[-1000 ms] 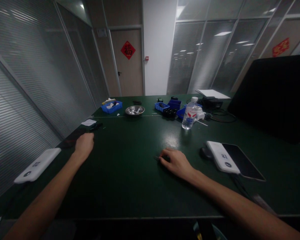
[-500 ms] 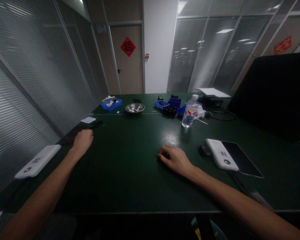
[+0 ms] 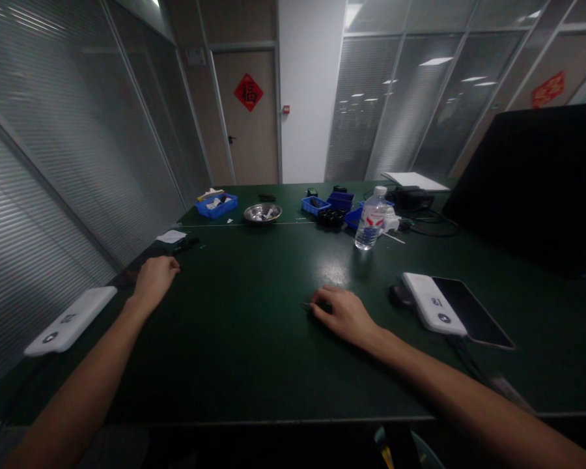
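Observation:
My left hand (image 3: 155,283) is closed above the left side of the green table (image 3: 234,326). Its fingertips are pinched together, and a tiny dark bit shows at them, too small to name. Close beyond it lie dark thin items (image 3: 188,245) and a white paper (image 3: 171,236). My right hand (image 3: 342,314) rests on the table near the middle, fingers curled and closed. A small thin dark tip (image 3: 305,305) sticks out to the left of the thumb and index finger; the rest is hidden by the hand.
Far left stand a blue bin (image 3: 217,206) and a metal bowl (image 3: 262,213) with small pieces. A water bottle (image 3: 371,219) stands upright near blue trays (image 3: 340,200). White power banks lie at left (image 3: 71,320) and right (image 3: 433,303), the right one on a dark tablet (image 3: 473,312). A black monitor (image 3: 532,189) rises at right.
My left hand has shifted slightly left and turned at the wrist, so its fingertips show more. My right hand stays in place. The view has tilted very slightly.

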`<state>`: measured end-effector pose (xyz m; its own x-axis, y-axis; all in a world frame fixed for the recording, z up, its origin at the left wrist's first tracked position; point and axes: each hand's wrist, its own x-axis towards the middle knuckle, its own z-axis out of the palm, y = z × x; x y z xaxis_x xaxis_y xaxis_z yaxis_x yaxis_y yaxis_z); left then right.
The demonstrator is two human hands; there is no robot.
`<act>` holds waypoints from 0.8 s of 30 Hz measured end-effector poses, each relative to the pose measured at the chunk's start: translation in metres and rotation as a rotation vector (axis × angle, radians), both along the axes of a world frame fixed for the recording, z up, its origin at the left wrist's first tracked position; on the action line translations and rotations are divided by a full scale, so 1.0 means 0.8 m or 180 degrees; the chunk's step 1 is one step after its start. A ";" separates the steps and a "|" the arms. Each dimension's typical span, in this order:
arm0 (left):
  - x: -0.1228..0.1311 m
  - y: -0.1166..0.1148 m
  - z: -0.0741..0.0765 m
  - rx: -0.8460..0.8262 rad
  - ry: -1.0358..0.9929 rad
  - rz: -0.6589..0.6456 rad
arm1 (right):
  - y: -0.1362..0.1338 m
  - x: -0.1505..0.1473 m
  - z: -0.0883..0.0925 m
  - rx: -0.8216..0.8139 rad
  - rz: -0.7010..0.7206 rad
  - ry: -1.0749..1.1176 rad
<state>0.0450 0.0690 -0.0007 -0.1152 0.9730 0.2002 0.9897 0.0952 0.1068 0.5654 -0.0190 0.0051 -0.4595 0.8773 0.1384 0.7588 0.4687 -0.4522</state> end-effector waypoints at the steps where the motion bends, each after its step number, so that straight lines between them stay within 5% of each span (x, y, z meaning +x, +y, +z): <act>1: 0.002 0.000 0.001 -0.0016 0.0007 0.0027 | -0.001 0.000 0.001 0.0002 0.0004 0.0001; 16: 0.037 -0.013 0.020 -0.0315 0.0568 0.0245 | -0.004 -0.003 0.004 0.0008 -0.0009 -0.0053; 24: 0.024 -0.015 0.026 -0.0426 0.0177 0.0450 | -0.002 -0.003 0.001 0.0014 -0.0010 -0.0059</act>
